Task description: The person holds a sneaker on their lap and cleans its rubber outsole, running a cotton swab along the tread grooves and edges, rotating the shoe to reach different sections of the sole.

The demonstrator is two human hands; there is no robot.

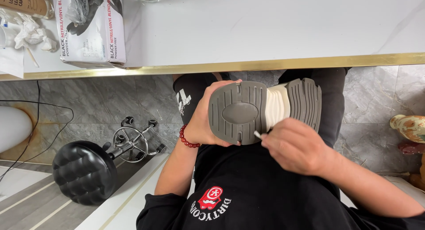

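The left hand's grip (pixel 204 119) is clamped on a shoe (pixel 265 108), fingers wrapped round its edge at nine o'clock with the fingertips showing over the top rim. It seems to hold the shoe that way to turn the grey ridged sole (pixel 239 111) up toward the camera and keep it steady over the lap. A red bead bracelet (pixel 187 140) sits on that wrist.

The shoe is held in the air just below the gold edge of the tabletop (pixel 265 26), in front of the person's black shirt, and touches neither. Its long axis runs from nine to three o'clock. The broad grey part of the sole, with an oval patch, lies toward nine; a white ribbed midsection (pixel 277 107) follows, then a second grey treaded block toward three. Which end is toe and which is heel I cannot say for sure.

The right hand's grip (pixel 293 146) is pinched shut on a small white stick (pixel 257 134), whose tip points toward ten o'clock and meets the lower edge of the sole. Held low and short like that, it looks set for fine work in the grooves.

At eleven o'clock on the tabletop stands a box of black gloves (pixel 93 28) beside crumpled tissues (pixel 31 35). At eight o'clock on the floor is a black padded stool (pixel 84 171).
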